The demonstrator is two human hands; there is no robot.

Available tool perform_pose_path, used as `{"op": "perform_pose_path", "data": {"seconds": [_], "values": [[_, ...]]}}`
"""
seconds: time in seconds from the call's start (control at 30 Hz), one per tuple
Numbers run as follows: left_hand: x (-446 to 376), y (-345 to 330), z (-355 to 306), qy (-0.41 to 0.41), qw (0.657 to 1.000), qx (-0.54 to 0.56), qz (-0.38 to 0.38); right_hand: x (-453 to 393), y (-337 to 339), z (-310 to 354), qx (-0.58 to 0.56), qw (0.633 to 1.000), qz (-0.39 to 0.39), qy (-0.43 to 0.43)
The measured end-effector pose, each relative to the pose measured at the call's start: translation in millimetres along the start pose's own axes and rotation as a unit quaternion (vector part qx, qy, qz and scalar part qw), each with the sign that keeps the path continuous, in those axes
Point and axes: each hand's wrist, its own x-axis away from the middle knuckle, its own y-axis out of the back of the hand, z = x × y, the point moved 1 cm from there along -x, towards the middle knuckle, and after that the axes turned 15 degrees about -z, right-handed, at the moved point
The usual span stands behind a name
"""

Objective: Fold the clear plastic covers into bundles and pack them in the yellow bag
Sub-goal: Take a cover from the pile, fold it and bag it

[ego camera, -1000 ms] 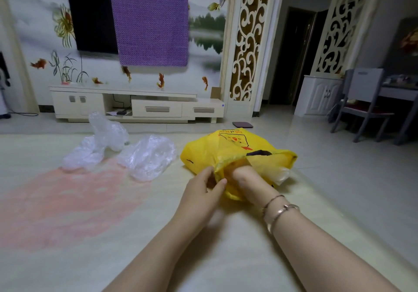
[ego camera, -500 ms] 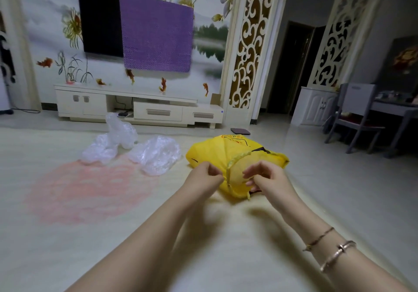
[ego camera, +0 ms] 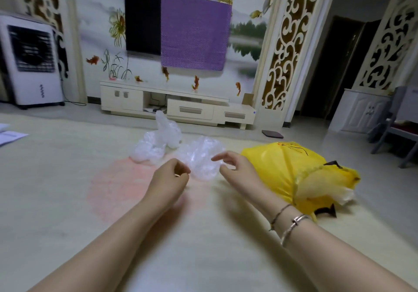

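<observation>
A crumpled clear plastic cover [ego camera: 200, 159] lies on the pale floor mat [ego camera: 56, 190], at the far rim of its pink patch [ego camera: 119, 185] — both hands flank it. The left hand [ego camera: 168, 178] has its fingers curled in with nothing between them; whether it touches the plastic cannot be told. The right hand [ego camera: 235, 167] is loosely spread, thumb and fingers apart, just beside the cover. Two more clear covers [ego camera: 158, 140] sit bunched behind it, toward the mat's far edge. The yellow bag [ego camera: 278, 169] lies stuffed on the mat at the right, near the right forearm. Beyond stand a TV cabinet [ego camera: 178, 106] and an air cooler [ego camera: 31, 61].
</observation>
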Motion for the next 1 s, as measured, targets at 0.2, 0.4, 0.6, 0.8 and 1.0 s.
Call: {"op": "perform_pose_path", "data": {"seconds": [0.2, 0.4, 0.6, 0.8, 1.0], "values": [[-23.7, 4.5, 15.6, -0.005, 1.0, 0.027, -0.011, -41.1, -65.1, -23.6, 0.176, 0.98, 0.086, 0.024], [-15.3, 2.8, 17.2, 0.004, 0.999, 0.05, -0.019, -16.0, -47.2, -8.4, 0.073, 0.997, 0.002, 0.016], [1.4, 6.2, -2.8, 0.024, 0.991, 0.128, 0.02, 11.2, 3.0, 11.8, -0.176, 0.977, -0.031, -0.113], [18.4, 3.4, -15.8, 0.075, 0.973, 0.192, 0.104, 34.5, 16.1, 14.9, -0.321, 0.934, 0.037, -0.15], [25.1, 0.2, -19.7, 0.074, 0.969, 0.222, 0.081, 40.9, 4.9, 8.5, -0.303, 0.944, 0.049, -0.124]]}}
